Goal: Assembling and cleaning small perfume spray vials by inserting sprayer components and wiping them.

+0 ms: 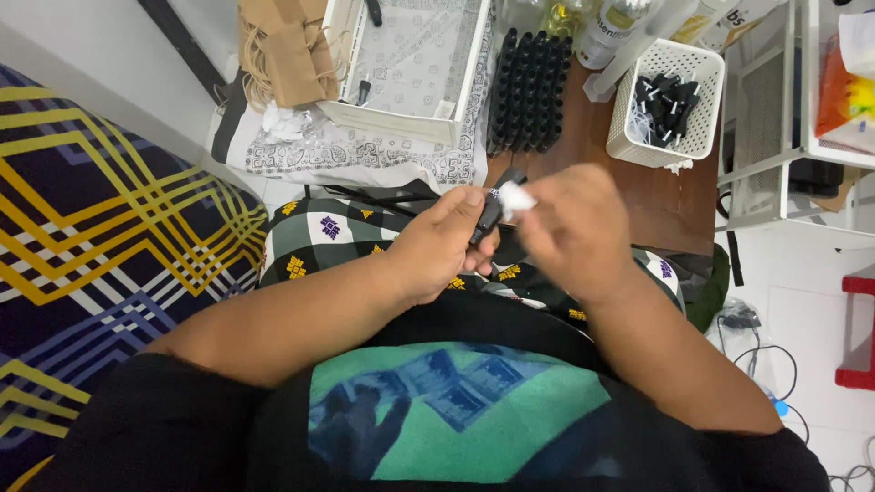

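My left hand grips a small black bottle, held slanted over my lap. My right hand pinches a small white piece, perhaps a label or a wipe, against the bottle's upper part. Both hands hover above my checked cloth-covered lap, just in front of a low brown wooden table. The bottle's lower end is hidden by my fingers.
On the table stand a block of several black bottles and a white perforated basket with black caps. A white tray and brown paper bags lie to the left. A patterned mat covers the floor at left; a white rack stands right.
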